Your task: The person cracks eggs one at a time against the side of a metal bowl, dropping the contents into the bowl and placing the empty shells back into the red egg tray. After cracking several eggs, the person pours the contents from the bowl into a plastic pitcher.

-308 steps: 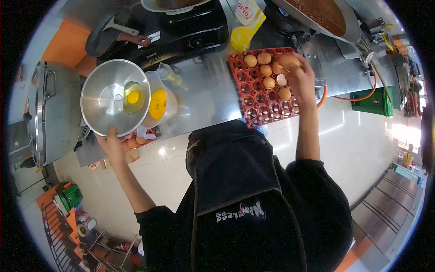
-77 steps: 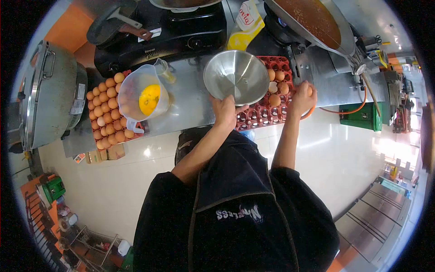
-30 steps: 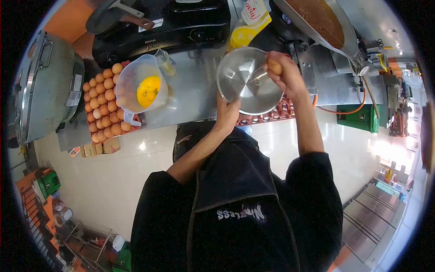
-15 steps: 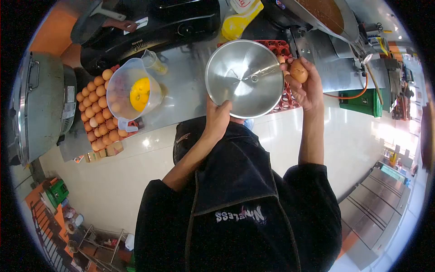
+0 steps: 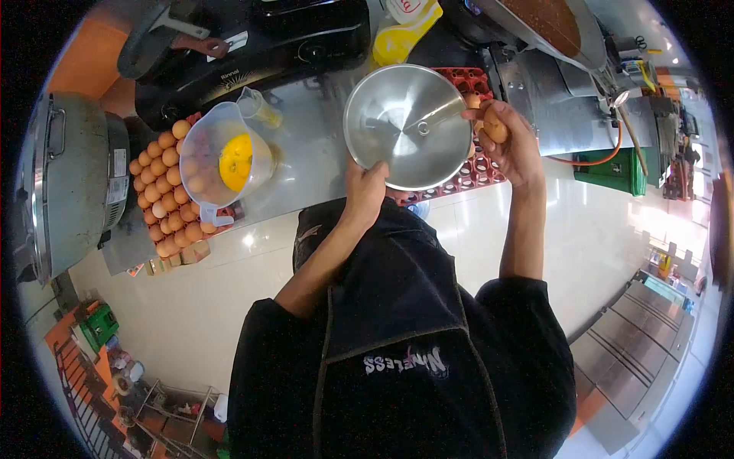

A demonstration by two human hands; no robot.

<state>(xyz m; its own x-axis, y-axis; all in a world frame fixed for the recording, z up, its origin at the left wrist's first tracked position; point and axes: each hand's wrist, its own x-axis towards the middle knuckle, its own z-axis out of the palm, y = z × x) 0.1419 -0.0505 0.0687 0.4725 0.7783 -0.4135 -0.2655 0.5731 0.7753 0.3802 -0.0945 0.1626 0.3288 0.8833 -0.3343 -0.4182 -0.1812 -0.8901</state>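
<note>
My left hand [image 5: 368, 191] grips the near left rim of a shiny steel bowl [image 5: 382, 134], thumb over the edge. The bowl is tilted, and a small round spot shows on its inner wall. Just off the bowl's right rim, my right hand [image 5: 514, 149] is closed around a brown egg [image 5: 496, 127]. Beneath the bowl lies a red plastic egg tray [image 5: 489, 168], partly hidden, with another egg or two behind my right fingers. On the left, a clear plastic jug [image 5: 206, 145] holds several bright yellow yolks [image 5: 235, 162].
A tray of brown eggs [image 5: 158, 183] stands left of the jug, with a small clear measuring cup [image 5: 260, 109] behind it. Along the back are a black gas stove [image 5: 283, 53], a yellow pouch [image 5: 405, 34] and a large pan of brown food [image 5: 547, 23]. A grey-green appliance [image 5: 76, 176] stands far left.
My right hand has shifted slightly left with the egg, which is turned and nearer the bowl's rim. The bowl has moved slightly left and up in view, still in my left hand.
</note>
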